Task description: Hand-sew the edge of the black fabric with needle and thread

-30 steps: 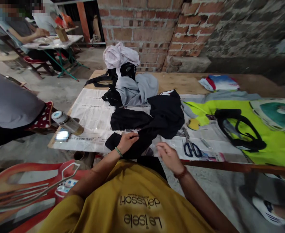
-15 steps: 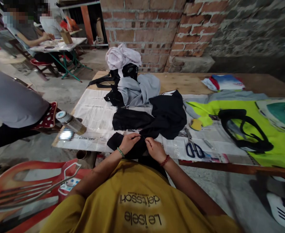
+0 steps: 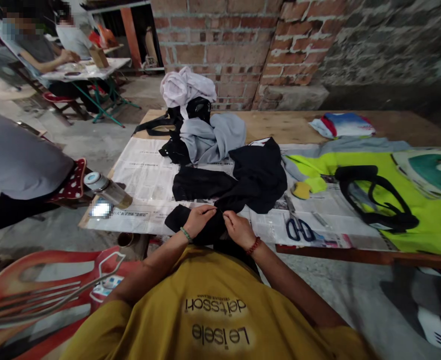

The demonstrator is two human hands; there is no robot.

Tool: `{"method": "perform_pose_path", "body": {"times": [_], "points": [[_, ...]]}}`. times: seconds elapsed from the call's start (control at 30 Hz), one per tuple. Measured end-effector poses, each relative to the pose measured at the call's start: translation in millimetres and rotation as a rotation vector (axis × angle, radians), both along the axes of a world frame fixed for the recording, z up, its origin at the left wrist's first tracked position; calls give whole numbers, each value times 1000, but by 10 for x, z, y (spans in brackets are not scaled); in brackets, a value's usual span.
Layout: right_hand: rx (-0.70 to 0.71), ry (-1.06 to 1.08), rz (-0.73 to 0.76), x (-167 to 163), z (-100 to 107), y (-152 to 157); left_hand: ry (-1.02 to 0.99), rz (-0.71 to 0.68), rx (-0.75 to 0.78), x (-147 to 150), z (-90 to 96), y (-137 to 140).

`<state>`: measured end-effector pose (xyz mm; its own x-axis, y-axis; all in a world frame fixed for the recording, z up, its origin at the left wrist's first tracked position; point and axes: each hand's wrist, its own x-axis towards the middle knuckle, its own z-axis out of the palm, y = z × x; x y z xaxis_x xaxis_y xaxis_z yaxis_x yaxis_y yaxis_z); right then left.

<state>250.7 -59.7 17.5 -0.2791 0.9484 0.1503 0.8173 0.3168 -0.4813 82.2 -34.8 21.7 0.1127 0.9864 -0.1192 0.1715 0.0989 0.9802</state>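
Dark fabric of a black garment (image 3: 260,175) runs down over the table's front edge to my hands. My left hand (image 3: 200,221) is closed in a pinch on the edge of this cloth, its fingertips pointing right. Close beside it, my right hand (image 3: 240,231) is also pinched shut, thumb and forefinger at the cloth's edge. A thin dark line shows between the two sets of fingertips, too fine to name. What the right fingers hold is too small to make out. To the right lie dark-handled scissors (image 3: 299,227) and a yellow piece (image 3: 301,190).
Newspaper (image 3: 138,175) covers the table. A bottle (image 3: 108,190) stands at the left. Grey cloth (image 3: 213,137) is heaped behind; an iron (image 3: 434,170) and a black strap loop (image 3: 376,200) rest on neon-yellow fabric (image 3: 419,235). A red chair (image 3: 36,270) and seated person (image 3: 21,155) are left.
The view has shifted slightly, so the table's things appear a little further left. Both hands stay pinched at the black cloth, nearly in place.
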Motion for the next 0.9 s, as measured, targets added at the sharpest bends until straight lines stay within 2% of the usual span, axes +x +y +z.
{"method": "perform_pose_path", "body": {"times": [0.27, 0.47, 0.67, 0.9], "points": [[-18, -55, -6, -14, -13, 19, -7, 4, -3, 9, 21, -6], [-16, 5, -24, -41, -16, 14, 93, -29, 73, 11, 27, -22], [-61, 108, -80, -121, -47, -17, 261, -37, 307, 38, -19, -45], [-86, 217, -158, -170, -84, -60, 511, -114, 547, 77, -30, -85]]}}
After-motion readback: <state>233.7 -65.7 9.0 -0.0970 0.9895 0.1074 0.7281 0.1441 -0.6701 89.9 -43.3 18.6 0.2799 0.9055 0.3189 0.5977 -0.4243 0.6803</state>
